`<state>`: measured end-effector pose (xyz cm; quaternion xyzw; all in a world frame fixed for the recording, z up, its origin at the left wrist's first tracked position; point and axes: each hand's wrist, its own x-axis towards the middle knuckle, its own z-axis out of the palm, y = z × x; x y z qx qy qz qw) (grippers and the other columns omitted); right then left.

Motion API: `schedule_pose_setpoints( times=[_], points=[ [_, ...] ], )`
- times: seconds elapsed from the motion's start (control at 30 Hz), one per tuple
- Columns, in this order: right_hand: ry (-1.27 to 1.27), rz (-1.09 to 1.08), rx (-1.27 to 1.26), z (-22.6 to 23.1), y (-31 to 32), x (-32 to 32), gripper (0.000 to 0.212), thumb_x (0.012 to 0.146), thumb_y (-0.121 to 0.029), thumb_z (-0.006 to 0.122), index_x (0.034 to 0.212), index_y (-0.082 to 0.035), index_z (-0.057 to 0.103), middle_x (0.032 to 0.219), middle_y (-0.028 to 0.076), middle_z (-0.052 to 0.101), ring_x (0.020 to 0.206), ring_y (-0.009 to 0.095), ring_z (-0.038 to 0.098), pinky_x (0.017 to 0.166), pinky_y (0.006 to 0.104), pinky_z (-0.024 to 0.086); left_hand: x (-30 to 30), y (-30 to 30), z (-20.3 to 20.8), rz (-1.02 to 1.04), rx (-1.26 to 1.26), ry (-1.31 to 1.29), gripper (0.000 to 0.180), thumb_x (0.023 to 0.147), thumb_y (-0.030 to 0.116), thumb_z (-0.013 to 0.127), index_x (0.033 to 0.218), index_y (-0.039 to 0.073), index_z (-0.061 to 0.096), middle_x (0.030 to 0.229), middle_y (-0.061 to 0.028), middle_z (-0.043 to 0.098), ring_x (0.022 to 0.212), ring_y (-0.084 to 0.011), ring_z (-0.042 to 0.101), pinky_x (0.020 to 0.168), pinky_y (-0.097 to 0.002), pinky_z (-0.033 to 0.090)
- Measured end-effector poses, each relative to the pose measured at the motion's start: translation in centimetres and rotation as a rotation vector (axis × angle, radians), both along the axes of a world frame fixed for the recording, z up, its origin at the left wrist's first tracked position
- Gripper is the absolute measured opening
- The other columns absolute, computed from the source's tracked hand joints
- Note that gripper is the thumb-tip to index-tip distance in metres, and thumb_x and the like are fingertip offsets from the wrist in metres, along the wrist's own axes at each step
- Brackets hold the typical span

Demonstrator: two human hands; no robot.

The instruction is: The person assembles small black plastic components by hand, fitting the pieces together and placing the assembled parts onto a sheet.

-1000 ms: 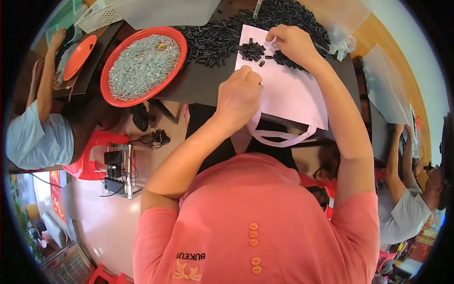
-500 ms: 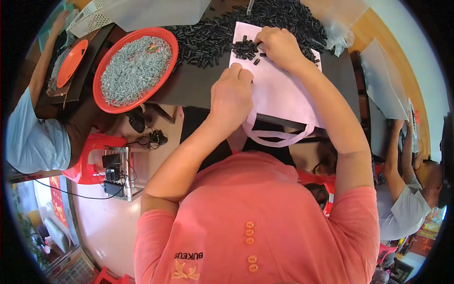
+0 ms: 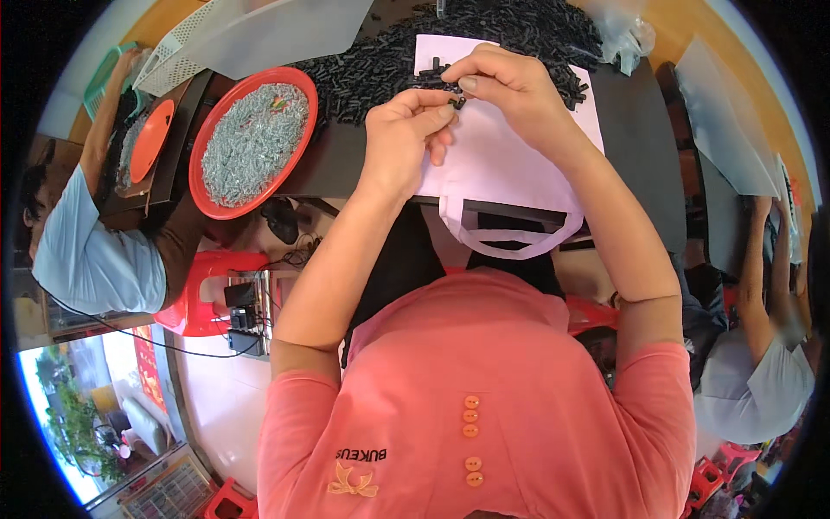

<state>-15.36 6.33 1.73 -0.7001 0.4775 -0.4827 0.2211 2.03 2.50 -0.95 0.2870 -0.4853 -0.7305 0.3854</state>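
Observation:
A pale pink fabric bag (image 3: 510, 164) lies flat on the dark table, its handles hanging over the near edge. Above it my two hands meet. My left hand (image 3: 399, 143) pinches a small black plastic piece (image 3: 457, 103) between thumb and forefinger. Close against that piece are the thumb and forefinger of my right hand (image 3: 519, 91), pressed together; whatever they grip is too small to make out. Partly hidden behind my fingers, a small heap of black pieces (image 3: 429, 73) rests on the bag.
A large pile of black pieces (image 3: 519, 30) spreads over the table (image 3: 635, 164) beyond. To the left stands a red basin (image 3: 194, 169) of small clear pieces (image 3: 251, 143). A clear plastic bag (image 3: 629, 43) lies far right. Other people (image 3: 99, 255) sit at both sides.
My left hand has risen from the bag's near left edge and now holds a black piece. My right hand has moved slightly left, and the two hands have come together.

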Motion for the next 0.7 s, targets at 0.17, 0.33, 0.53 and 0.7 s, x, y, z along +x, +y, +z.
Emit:
schedule_pose_setpoints(
  times=[0.17,0.33,0.53,0.7],
  points=[
    [-0.045,-0.002,0.005,-1.0,0.0,-0.7,0.015,0.088,-0.003,0.057,0.098,0.001,0.067,0.086,0.003,0.061,0.081,0.011,0.056,0.074,0.0251,0.045,-1.1,-0.4,-0.1,0.014,0.015,0.006,0.015,0.087,-0.002,0.06,0.1,-0.009,0.062,0.08,-0.0134,0.064,0.056,-0.014,0.058,0.044,-0.0237,0.044],
    [-0.012,-0.026,-0.009,-1.1,0.0,-0.8,0.015,0.087,-0.003,0.057,0.098,0.001,0.067,0.084,0.004,0.061,0.08,0.012,0.058,0.073,0.026,0.046,-1.7,-0.6,-0.5,0.021,0.041,0.051,0.014,0.087,-0.002,0.06,0.099,-0.009,0.06,0.081,-0.0153,0.065,0.057,-0.0154,0.059,0.044,-0.0243,0.045],
    [-0.036,-0.065,-0.112,-1.9,-0.4,-0.8,0.014,0.081,-0.003,0.06,0.093,-0.002,0.068,0.08,0.008,0.063,0.07,0.018,0.06,0.064,0.0302,0.048,-1.8,-0.4,-0.8,0.023,0.023,0.056,0.013,0.087,-0.002,0.06,0.098,-0.008,0.06,0.081,-0.0158,0.066,0.057,-0.0153,0.059,0.044,-0.0241,0.044],
    [-0.004,-0.114,-0.119,-2.1,-0.3,-0.2,0.013,0.081,-0.004,0.061,0.092,-0.003,0.068,0.082,0.009,0.064,0.069,0.02,0.062,0.063,0.0308,0.049,-1.6,-0.1,-0.7,0.048,-0.003,0.05,0.012,0.087,-0.002,0.061,0.098,-0.007,0.06,0.08,-0.0148,0.065,0.056,-0.0146,0.058,0.044,-0.0238,0.044]
  ],
)
